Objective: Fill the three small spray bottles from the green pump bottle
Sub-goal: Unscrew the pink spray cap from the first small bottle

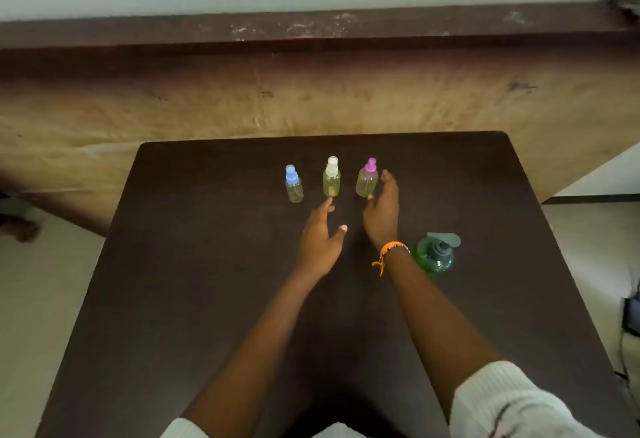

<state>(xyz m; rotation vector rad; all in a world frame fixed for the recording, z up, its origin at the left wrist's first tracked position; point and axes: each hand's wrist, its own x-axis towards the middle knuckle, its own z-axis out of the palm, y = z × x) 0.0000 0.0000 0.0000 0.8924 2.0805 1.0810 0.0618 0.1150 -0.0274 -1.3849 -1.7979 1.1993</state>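
Three small spray bottles stand upright in a row on the dark table [207, 299]: a blue-capped one [294, 185] on the left, a white-capped one [331, 178] in the middle, a purple-capped one [367, 179] on the right. All hold yellowish liquid. My right hand [382, 211] is spread just right of the purple-capped bottle, fingers straight, thumb near its base; I cannot tell whether it touches. My left hand [320, 238] hovers with relaxed fingers, a fingertip close to the base of the white-capped bottle. The green pump bottle [435, 253] stands to the right of my right wrist.
The table's far edge lies just behind the bottles, with a wooden wall panel [311, 98] beyond. An orange band [389, 250] circles my right wrist. A dark object [631, 316] sits on the floor at the far right.
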